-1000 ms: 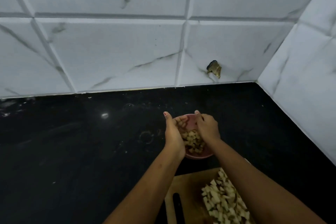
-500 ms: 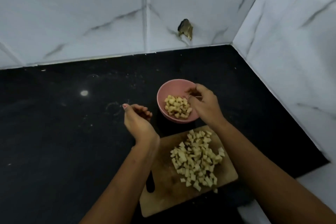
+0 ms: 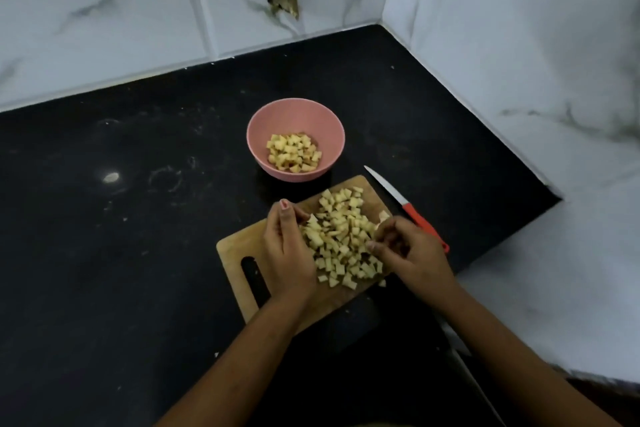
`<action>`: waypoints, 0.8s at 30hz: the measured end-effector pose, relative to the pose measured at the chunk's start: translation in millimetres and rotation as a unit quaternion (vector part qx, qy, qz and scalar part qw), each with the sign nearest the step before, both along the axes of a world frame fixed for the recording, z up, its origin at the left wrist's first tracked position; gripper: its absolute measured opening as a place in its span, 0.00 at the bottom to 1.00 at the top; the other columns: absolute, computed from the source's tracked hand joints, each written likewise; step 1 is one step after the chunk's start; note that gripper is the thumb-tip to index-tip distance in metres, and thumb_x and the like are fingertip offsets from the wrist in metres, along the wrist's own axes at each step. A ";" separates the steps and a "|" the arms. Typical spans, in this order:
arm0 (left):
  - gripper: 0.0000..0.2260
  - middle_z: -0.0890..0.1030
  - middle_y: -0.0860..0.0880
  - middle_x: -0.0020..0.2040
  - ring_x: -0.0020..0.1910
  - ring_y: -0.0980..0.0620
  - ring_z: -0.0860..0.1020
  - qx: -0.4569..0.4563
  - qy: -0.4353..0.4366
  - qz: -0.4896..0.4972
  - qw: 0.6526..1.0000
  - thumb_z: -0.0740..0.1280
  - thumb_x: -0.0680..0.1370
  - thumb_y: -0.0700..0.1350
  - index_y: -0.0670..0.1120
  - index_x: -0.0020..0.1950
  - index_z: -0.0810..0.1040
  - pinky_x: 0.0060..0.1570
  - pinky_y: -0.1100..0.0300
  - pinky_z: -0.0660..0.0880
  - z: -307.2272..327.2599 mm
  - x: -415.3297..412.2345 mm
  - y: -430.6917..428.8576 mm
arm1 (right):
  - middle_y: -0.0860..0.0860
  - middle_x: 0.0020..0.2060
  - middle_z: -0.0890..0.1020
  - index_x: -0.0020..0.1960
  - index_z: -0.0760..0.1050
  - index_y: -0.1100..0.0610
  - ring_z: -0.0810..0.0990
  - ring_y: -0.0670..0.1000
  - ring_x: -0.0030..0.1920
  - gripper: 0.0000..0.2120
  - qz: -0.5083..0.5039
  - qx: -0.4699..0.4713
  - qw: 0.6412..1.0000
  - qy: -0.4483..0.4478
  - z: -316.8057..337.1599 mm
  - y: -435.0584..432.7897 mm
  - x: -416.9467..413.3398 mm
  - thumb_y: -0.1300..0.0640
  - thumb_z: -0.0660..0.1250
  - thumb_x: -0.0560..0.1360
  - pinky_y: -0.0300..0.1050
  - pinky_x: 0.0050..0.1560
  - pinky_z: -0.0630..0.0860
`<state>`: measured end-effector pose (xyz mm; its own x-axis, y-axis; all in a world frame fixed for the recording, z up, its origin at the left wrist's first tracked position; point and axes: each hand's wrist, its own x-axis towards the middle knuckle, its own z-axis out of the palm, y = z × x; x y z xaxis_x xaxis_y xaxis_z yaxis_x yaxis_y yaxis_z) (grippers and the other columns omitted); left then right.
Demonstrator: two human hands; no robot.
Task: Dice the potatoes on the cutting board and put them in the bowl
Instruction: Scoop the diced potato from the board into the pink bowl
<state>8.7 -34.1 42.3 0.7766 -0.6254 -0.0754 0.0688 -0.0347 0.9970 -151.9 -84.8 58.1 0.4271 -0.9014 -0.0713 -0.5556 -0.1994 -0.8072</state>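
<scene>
A pile of diced potatoes (image 3: 341, 239) lies on the wooden cutting board (image 3: 235, 253) in the lower middle of the view. My left hand (image 3: 287, 253) stands on edge against the pile's left side, fingers fairly straight and touching the dice. My right hand (image 3: 410, 253) is at the pile's right side, its fingers curled into the dice there. Beyond the board stands the pink bowl (image 3: 254, 135) with a small heap of potato dice (image 3: 294, 152) inside.
A knife (image 3: 410, 213) with a red handle and a white blade lies on the black counter (image 3: 121, 253) along the board's right edge, tip pointing away. White marble-tiled walls close the back and the right side. A white ledge sits at the lower right.
Both hands came back from the bowl to the cutting board and now flank the pile of dice. The camera tilted down, bringing the whole board and the knife into view.
</scene>
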 end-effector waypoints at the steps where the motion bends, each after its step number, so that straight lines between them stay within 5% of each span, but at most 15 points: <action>1: 0.17 0.74 0.56 0.33 0.34 0.64 0.72 0.003 -0.009 -0.004 1.000 0.53 0.84 0.47 0.45 0.38 0.72 0.38 0.73 0.68 0.5 -1.1 0.5 | 0.47 0.33 0.78 0.42 0.74 0.49 0.76 0.44 0.34 0.09 0.032 -0.011 0.998 0.053 -2.3 5.1 -5.7 0.53 0.75 0.70 0.36 0.36 0.71; 6: 0.17 0.72 0.50 0.35 0.33 0.65 0.70 0.004 -0.015 -0.019 1.000 0.53 0.84 0.45 0.37 0.42 0.73 0.37 0.74 0.68 -0.7 -6.3 2.2 | 0.44 0.33 0.76 0.44 0.70 0.50 0.75 0.43 0.36 0.16 0.053 -0.023 0.980 0.193 -7.3 24.7 -12.5 0.47 0.76 0.68 0.40 0.37 0.73; 12: 0.16 0.71 0.51 0.34 0.34 0.62 0.69 -0.006 -0.020 -0.044 0.999 0.53 0.84 0.44 0.41 0.40 0.71 0.37 0.70 0.67 -8.0 -3.9 1.3 | 0.42 0.38 0.78 0.52 0.75 0.51 0.78 0.43 0.42 0.13 0.045 -0.032 0.979 0.198 -4.2 33.8 -13.1 0.55 0.75 0.71 0.40 0.46 0.75; 17: 0.15 0.70 0.54 0.34 0.34 0.62 0.69 -0.008 -0.030 -0.064 0.997 0.54 0.84 0.46 0.48 0.38 0.71 0.37 0.70 0.67 -14.9 -3.0 1.8 | 0.43 0.34 0.78 0.45 0.71 0.49 0.78 0.42 0.38 0.10 0.015 -0.016 0.980 0.199 -2.0 35.0 -9.6 0.59 0.71 0.71 0.40 0.42 0.76; 20: 0.15 0.72 0.56 0.35 0.36 0.62 0.70 -0.009 -0.034 -0.065 0.997 0.54 0.82 0.51 0.49 0.39 0.72 0.39 0.69 0.68 -18.8 0.1 1.4 | 0.46 0.35 0.80 0.42 0.75 0.48 0.79 0.42 0.38 0.08 -0.029 0.023 0.991 0.129 7.6 24.4 -7.2 0.59 0.73 0.70 0.35 0.40 0.77; 24: 0.15 0.76 0.52 0.41 0.44 0.54 0.74 0.003 -0.053 -0.087 0.995 0.53 0.80 0.55 0.50 0.42 0.74 0.45 0.63 0.70 -21.8 1.6 2.2 | 0.42 0.45 0.79 0.50 0.81 0.50 0.77 0.39 0.47 0.07 0.016 0.015 0.996 0.087 4.2 15.3 1.2 0.56 0.73 0.73 0.32 0.47 0.71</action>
<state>10.3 -31.9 20.6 0.6602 -0.7510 -0.0026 -0.0450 -0.0430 0.9981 -150.7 -69.5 62.3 0.4348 -0.8838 -0.1729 -0.6813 -0.1972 -0.7050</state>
